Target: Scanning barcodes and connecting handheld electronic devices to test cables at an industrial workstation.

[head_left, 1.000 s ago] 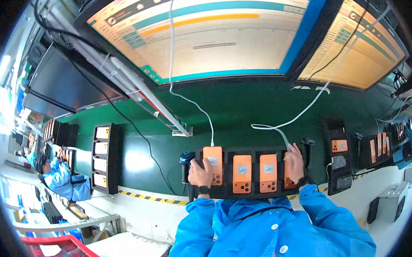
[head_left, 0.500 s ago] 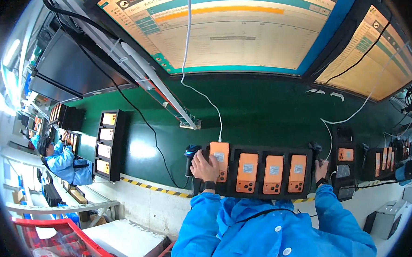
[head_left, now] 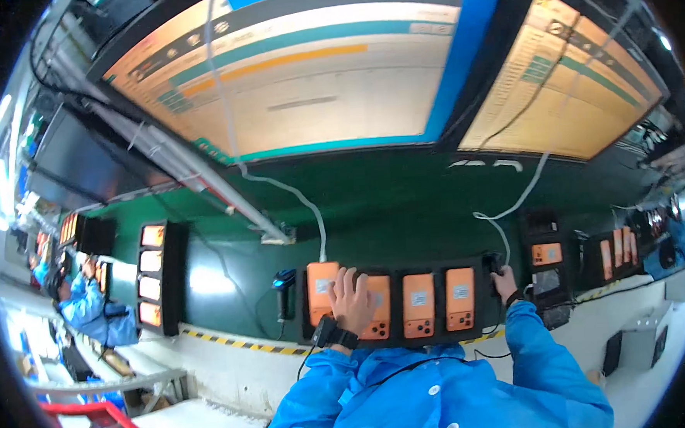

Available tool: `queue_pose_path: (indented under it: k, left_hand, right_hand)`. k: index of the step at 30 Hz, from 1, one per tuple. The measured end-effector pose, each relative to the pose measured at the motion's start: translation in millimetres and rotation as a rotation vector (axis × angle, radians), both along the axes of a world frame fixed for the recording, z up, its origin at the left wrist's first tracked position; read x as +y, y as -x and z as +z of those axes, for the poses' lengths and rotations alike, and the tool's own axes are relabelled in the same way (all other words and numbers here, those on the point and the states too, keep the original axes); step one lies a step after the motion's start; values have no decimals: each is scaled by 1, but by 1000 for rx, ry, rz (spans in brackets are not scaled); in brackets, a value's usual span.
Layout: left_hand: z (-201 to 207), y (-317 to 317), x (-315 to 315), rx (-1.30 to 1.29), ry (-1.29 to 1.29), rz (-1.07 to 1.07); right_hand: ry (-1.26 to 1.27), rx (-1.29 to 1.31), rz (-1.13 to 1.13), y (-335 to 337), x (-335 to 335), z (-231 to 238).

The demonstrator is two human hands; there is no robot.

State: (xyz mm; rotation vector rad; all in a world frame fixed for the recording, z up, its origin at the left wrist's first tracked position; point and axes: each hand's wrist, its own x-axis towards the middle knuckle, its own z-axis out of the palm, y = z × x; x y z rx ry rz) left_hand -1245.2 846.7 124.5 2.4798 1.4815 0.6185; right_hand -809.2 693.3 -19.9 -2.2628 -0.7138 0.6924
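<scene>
My left hand (head_left: 352, 300) hovers, fingers spread, over the leftmost phones in the black tray (head_left: 393, 340); whether it touches them I cannot tell. A white cable runs into the top of the leftmost orange phone (head_left: 322, 278), which sits higher than the others. Beside it are another orange phone (head_left: 377, 313), partly behind my hand, a third phone (head_left: 418, 299) and a fourth phone (head_left: 460, 293), all backs up with white labels. At the tray's right end my right hand (head_left: 506, 284) is closed where a second white cable (head_left: 505, 240) reaches its fingers, next to a dark handheld device (head_left: 491, 265).
A handheld scanner (head_left: 284, 287) stands left of the tray. Large monitors (head_left: 313, 99) rise behind the green table (head_left: 388, 204). Another tray of phones (head_left: 171, 277) lies left, near a seated co-worker (head_left: 92, 305). More phones (head_left: 547, 254) lie right. A red bin (head_left: 106, 424) is lower left.
My left hand has moved from the leftmost phone's left edge to the right, across the phones, fingers now spread. My right hand stays at the tray's right end. The whole view has shifted.
</scene>
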Motion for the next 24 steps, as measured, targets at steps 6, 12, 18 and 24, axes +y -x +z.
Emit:
queue_pose_path:
  k: [6,12,18,24]
  left_hand:
    - [-2,-57,8,-29,9,-233]
    - [-10,-67,14,-24,51,-284]
    - [-17,-68,16,-28,56,-281]
    - [-17,-66,15,-87,47,-273]
  right_hand:
    - [-498,364,-225,49,-2,96]
    - [-250,24,-44,131,-38,156]
    - [-209,74,174,216,-58,167]
    - [-199,134,170,248,-49,169]
